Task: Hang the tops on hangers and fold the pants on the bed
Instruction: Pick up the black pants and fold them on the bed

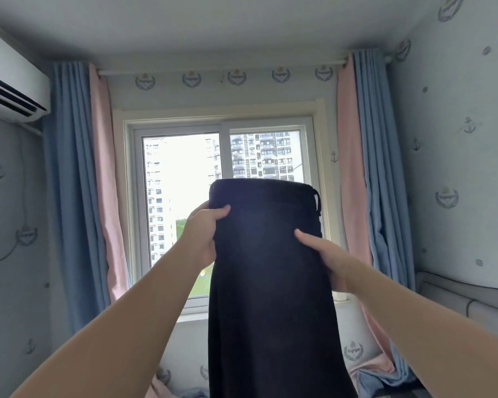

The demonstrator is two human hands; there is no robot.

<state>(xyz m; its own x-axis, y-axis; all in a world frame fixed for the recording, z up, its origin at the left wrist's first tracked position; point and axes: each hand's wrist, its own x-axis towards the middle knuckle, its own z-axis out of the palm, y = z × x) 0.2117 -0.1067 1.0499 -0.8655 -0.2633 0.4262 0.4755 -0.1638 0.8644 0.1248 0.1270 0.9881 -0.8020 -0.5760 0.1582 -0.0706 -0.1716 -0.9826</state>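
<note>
A pair of black pants point(268, 282) hangs upright in front of the window, waistband at the top, with a small loop showing at the upper right corner. My left hand point(203, 234) grips the left edge just below the waistband, thumb across the front of the cloth. Slightly lower on the right edge, my right hand point(328, 257) grips the fabric, thumb on the front and fingers hidden behind. The legs drop out of view at the bottom. No hangers or tops are visible.
A window point(222, 208) faces me, flanked by pink and blue curtains point(78, 179). An air conditioner point(9, 81) is mounted high on the left wall. Crumpled pink and blue fabric point(377, 372) lies low at the right, near a grey padded edge point(454, 297).
</note>
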